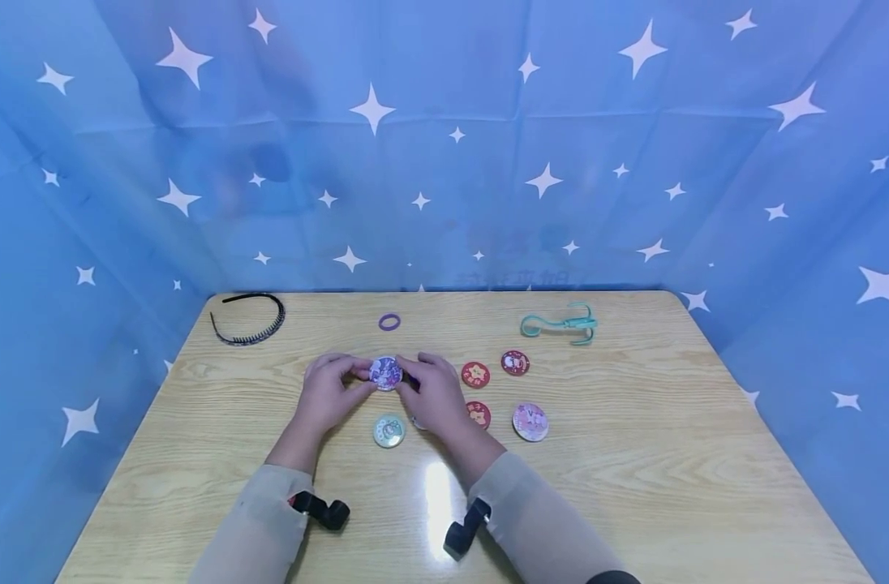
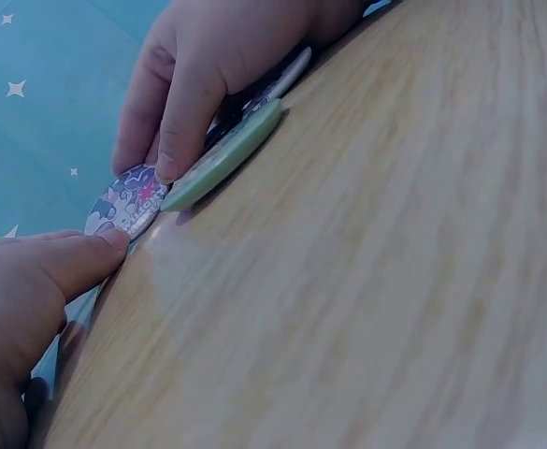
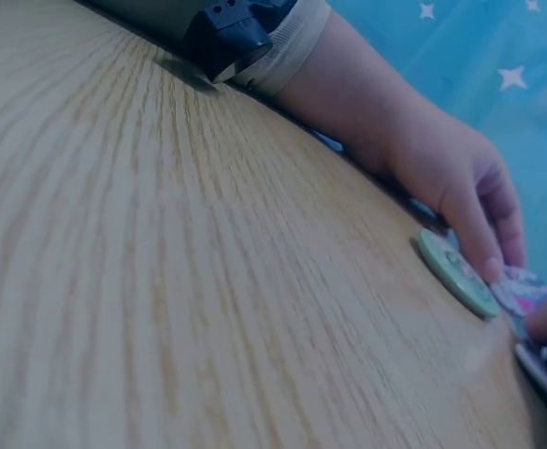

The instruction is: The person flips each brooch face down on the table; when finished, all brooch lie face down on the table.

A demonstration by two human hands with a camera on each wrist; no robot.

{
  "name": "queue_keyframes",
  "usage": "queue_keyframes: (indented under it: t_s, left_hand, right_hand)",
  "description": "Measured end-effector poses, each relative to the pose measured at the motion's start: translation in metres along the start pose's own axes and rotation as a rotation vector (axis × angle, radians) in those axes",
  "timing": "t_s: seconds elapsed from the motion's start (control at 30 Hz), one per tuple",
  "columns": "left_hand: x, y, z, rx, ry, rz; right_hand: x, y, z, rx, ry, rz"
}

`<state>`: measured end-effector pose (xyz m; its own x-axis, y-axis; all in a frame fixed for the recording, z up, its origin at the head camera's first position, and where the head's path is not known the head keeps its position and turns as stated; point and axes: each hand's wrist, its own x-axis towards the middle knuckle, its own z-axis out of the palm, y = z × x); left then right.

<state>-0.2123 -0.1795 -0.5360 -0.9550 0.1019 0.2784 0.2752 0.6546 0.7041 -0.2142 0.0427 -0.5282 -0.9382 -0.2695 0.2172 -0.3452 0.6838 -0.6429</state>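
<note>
A round purple button badge (image 1: 386,373) with a printed picture is held between both hands. My left hand (image 1: 331,393) pinches its left edge with thumb and fingers, and my right hand (image 1: 433,393) pinches the right edge. In the left wrist view the badge (image 2: 128,204) is tilted, thumbs and fingertips at its rim. Just nearer to me lies a mint-green badge (image 1: 389,431). Another badge (image 1: 418,423) is mostly hidden under my right hand. Beside that hand lie two red badges, one (image 1: 475,375) farther back and one (image 1: 478,414) partly covered.
Farther right are a dark red badge (image 1: 515,362) and a larger pink one (image 1: 530,422). Toward the table's back edge lie a black toothed headband (image 1: 258,337), a purple ring (image 1: 389,322) and a teal hook-ended stand (image 1: 561,324). A blue star-patterned curtain (image 1: 444,162) hangs behind the wooden table (image 1: 671,454).
</note>
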Motion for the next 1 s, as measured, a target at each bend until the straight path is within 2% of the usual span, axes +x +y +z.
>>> queue_keyframes:
  t_s: [0.23,0.57,1.0]
  left_hand:
    - [0.0002,-0.0001,0.0003,-0.011,0.019,0.008]
    - [-0.0013,0.0005,-0.0001,-0.045,0.021,-0.021]
    - [0.0002,0.0008,0.0005,-0.04,0.051,0.012]
  right_hand:
    - [-0.0002,-0.0006,0.0006,0.073,0.026,0.037]
    - [0.0011,0.0008,0.0025,0.117,0.089,-0.006]
    - [0.0018,-0.0002,0.0028,0.165,0.144,0.012]
